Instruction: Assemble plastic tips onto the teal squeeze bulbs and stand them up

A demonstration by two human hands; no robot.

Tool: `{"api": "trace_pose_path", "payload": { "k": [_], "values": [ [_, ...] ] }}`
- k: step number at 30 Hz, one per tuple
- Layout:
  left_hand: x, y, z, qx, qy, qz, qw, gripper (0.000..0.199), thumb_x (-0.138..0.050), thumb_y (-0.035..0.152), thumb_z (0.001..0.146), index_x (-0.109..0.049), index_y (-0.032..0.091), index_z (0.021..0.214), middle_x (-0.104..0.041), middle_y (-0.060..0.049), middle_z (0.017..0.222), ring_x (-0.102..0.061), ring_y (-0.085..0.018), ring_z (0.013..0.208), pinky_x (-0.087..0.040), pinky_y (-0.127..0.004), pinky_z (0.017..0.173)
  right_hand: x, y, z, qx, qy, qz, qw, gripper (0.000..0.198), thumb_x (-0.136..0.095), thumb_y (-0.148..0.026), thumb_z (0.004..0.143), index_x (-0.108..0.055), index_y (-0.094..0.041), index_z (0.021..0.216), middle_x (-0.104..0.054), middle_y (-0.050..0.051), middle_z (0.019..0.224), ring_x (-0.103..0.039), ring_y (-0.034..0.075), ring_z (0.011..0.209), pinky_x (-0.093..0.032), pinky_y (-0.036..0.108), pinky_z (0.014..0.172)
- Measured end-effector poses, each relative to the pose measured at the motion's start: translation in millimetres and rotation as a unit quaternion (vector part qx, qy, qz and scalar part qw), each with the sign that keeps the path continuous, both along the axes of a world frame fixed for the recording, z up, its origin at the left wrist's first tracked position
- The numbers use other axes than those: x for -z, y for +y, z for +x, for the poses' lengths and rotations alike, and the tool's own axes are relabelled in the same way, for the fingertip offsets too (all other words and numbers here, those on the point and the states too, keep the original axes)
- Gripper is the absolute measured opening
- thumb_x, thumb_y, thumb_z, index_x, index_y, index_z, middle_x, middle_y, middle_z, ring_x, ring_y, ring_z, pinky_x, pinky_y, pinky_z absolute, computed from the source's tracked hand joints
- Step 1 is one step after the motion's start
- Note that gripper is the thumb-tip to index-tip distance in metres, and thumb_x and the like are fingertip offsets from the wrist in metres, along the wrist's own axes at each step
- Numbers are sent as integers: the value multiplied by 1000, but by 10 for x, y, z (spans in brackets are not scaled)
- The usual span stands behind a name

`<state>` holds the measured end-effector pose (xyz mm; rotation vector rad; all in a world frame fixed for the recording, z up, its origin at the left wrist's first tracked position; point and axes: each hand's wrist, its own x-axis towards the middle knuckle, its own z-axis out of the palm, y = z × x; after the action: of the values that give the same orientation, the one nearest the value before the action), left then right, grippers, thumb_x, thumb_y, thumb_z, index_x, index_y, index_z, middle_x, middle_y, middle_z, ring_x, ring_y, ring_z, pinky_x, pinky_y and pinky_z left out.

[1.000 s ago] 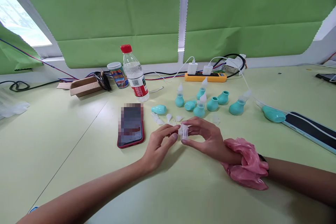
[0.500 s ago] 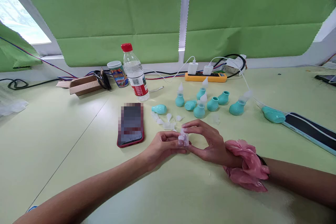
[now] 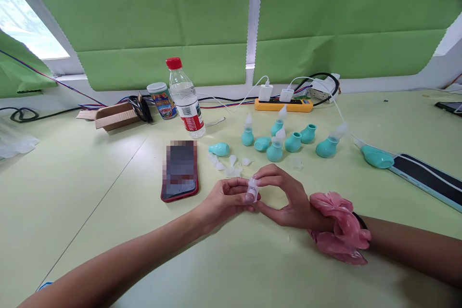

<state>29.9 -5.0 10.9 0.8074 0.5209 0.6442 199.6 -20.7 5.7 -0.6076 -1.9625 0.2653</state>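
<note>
Left hand [image 3: 224, 200] and right hand [image 3: 283, 197] are both pinching this little clear plastic piece [image 3: 253, 189] in their fingers, just right of the red-cased phone [image 3: 179, 173]; teal bulbs [image 3: 275, 153] are sitting right of it too.

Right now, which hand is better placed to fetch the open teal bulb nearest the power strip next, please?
Probably the right hand: it is nearer the open teal bulb, while the left hand lies farther left. Both hold the clear piece.
</note>
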Motion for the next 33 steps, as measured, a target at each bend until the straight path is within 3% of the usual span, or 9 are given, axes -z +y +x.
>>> {"api": "trace_pose_path", "payload": {
  "k": [4,9,18,25,29,33],
  "values": [
    [-17,-26,16,10,35,53,998,25,-67,24,68,-63,10,88,-64,-10,86,-59,-17,77,-43,-33,77,26,12,-4,2,2,12,1000,34,-61,-7,69,-48,-20,98,-55,6,92,-53,16,86,-48,31,69],
    [-64,-54,24,-11,103,156,982,26,-61,30,73,-65,10,89,-66,-10,84,-60,-19,81,-43,-32,81,31,20,-17,4,4,8,1000,31,-61,-6,69,-49,-19,95,-55,6,90,-54,15,85,-49,30,69],
    [-101,-82,25,-23,143,240,960,26,-57,32,76,-66,10,87,-66,-9,80,-60,-18,78,-44,-27,74,18,23,-25,-4,4,2,1000,34,-61,-5,69,-49,-20,97,-56,5,90,-54,15,84,-50,30,69],
    [4,-94,8,-60,154,236,958,27,-63,29,71,-65,12,92,-65,-6,80,-59,-17,76,-45,-27,71,20,16,-24,-3,5,27,1000,34,-63,-6,69,-48,-19,96,-56,6,89,-54,15,84,-49,30,68],
    [33,-89,14,-82,151,231,958,35,-68,24,66,-62,13,98,-65,-8,88,-59,-19,83,-45,-29,77,30,27,0,7,10,10,1000,34,-62,-8,69,-48,-20,97,-56,6,93,-54,16,88,-49,32,72],
    [4,-95,15,-91,158,237,954,29,-65,26,69,-64,12,94,-65,-9,92,-59,-21,86,-44,-33,81,45,38,-11,8,11,10,1000,33,-62,-7,69,-48,-20,97,-56,5,93,-54,15,87,-48,31,72]
  ]
}}
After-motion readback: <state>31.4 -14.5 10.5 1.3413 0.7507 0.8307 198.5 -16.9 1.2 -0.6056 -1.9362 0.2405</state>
